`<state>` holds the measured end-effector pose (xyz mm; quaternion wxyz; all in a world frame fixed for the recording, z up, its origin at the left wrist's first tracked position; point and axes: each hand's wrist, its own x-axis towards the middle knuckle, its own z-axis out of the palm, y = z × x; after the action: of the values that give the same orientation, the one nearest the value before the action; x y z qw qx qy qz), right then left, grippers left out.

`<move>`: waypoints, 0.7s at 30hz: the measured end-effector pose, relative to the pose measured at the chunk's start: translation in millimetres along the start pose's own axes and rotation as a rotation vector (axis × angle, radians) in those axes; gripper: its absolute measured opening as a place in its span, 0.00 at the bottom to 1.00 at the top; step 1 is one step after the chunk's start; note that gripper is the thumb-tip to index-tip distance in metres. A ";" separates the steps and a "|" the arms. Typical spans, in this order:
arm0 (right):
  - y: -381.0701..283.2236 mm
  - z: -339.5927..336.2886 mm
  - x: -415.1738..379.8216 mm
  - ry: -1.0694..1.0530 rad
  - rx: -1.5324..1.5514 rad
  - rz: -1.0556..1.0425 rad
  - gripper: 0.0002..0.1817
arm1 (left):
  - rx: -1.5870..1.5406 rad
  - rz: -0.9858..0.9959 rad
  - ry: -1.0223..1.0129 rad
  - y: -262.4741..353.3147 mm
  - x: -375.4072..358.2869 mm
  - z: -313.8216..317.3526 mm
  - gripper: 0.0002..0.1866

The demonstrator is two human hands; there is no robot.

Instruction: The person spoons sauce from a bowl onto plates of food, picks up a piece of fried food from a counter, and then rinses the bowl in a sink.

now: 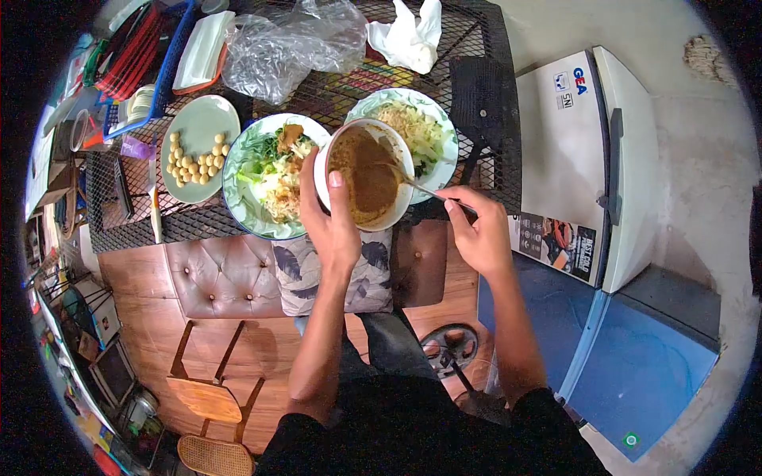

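My left hand [332,226] grips a white bowl [321,176] by its left side, thumb over the rim. Thick brown sauce [369,178] fills much of the bowl, which is held over the inner edges of two plates. Between the fingers of my right hand [479,230] is the handle of a metal spoon [425,189], whose head dips into the sauce. The left plate [242,208] carries shredded vegetables, dark greens and a dab of brown sauce. Partly covered by the bowl, the right plate [447,131] holds pale shredded vegetables and some greens.
A green oval plate [190,127] bears several small round pale balls. Near it lie a knife [155,214], a blue basket [168,83] and a clear plastic bag [294,51]. Crumpled white tissue [409,36] sits at the back. A fridge [567,159] stands right of the black mesh table [500,103].
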<state>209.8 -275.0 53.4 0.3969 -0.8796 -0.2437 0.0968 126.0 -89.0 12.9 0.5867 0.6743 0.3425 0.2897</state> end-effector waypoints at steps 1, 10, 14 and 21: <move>-4.8 -5.2 0.6 -0.100 -0.007 0.131 0.09 | 0.004 0.001 -0.005 0.0 0.9 1.3 0.31; 13.3 -6.5 7.0 -0.256 0.271 0.182 0.06 | -0.054 -0.011 -0.051 -13.1 4.1 25.9 0.32; 13.7 -13.5 13.7 -0.229 0.323 0.197 0.06 | -0.132 0.021 -0.004 -22.8 4.7 41.1 0.32; 7.7 -43.4 24.9 -0.127 0.306 0.246 0.06 | -0.176 0.024 0.081 -16.3 5.6 51.7 0.33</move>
<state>249.8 -295.0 77.1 0.4948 -0.8244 -0.1413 0.2359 168.3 -113.9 -10.7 0.6256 0.6120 0.3311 0.3528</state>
